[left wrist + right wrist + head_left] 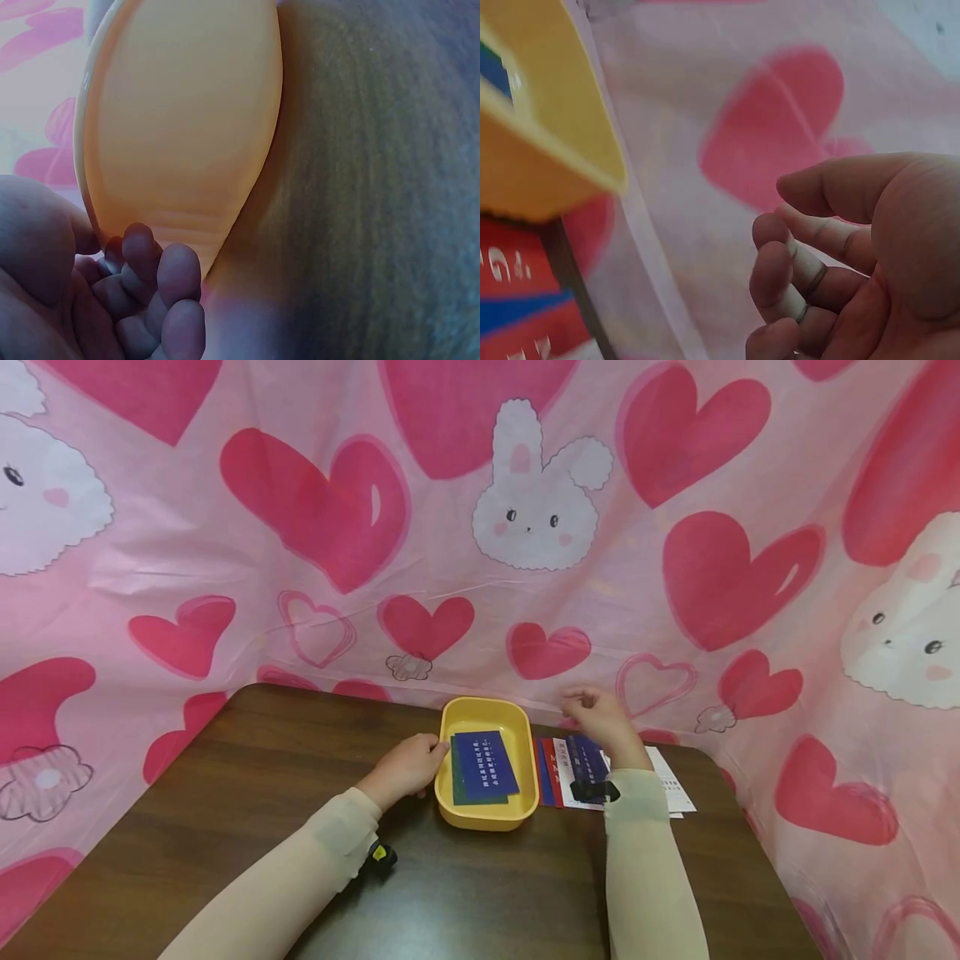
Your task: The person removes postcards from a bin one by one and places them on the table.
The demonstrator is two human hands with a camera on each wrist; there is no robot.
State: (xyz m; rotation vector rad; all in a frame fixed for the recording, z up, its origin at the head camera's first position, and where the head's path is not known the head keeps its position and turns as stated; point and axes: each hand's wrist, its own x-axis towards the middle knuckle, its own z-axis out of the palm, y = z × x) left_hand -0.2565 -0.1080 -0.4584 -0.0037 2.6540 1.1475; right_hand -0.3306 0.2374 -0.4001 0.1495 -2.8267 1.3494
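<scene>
A yellow plastic basin (487, 817) stands near the table's far side. My left hand (408, 766) pinches its left rim, thumb on top and fingers against the outer wall (180, 120). Inside the basin lies a dark blue card (483, 766) with white writing, partly over a green card (461, 795). My right hand (603, 722) is raised right of the basin, above several fanned cards. Its fingers are loosely bent with nothing between them, as the right wrist view also shows. Among those cards are a red card (556, 777) and white cards (675, 781); my right hand and wrist partly cover them.
The brown wooden table (450, 893) has rounded far corners. Behind and beside it hangs a pink cloth (450, 552) with hearts and rabbits, close to the basin's far end. Black straps (596, 791) sit at the wrists.
</scene>
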